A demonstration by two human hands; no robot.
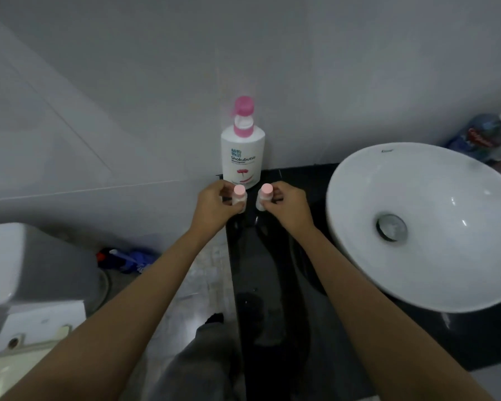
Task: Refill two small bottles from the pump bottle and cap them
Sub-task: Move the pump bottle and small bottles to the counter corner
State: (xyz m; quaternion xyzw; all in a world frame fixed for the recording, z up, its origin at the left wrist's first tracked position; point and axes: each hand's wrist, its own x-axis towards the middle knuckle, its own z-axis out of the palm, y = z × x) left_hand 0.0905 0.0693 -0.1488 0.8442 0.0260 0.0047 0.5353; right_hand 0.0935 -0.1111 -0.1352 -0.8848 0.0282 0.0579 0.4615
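Observation:
A white pump bottle (242, 153) with a pink pump head stands against the wall at the back of the black counter (275, 285). Just in front of it are two small white bottles with pale pink caps on. My left hand (214, 205) grips the left small bottle (239, 195). My right hand (288, 205) grips the right small bottle (264, 196). Both small bottles stand upright, close together, at the counter's back left. Their lower parts are hidden by my fingers.
A white basin (425, 224) with a metal drain fills the counter's right side. Packaged toiletries (483, 140) lie behind it at far right. A toilet tank (9, 270) is at lower left, and a blue object (128, 259) lies on the floor.

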